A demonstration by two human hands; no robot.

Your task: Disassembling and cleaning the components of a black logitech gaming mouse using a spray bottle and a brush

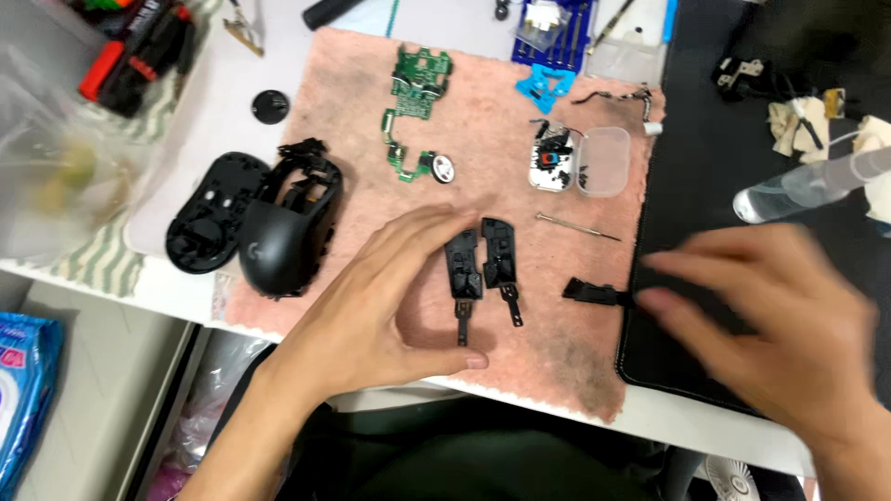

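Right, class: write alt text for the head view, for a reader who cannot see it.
A left hand curls beside two black button pieces on a pink cloth, while the blurred right hand reaches a small black part. A mouse shell and green circuit board lie nearby.

My left hand curls open on the pink cloth, its fingers beside two black button pieces. My right hand, blurred, hovers with spread fingers near a small black part. A mouse shell lies beyond my left hand.
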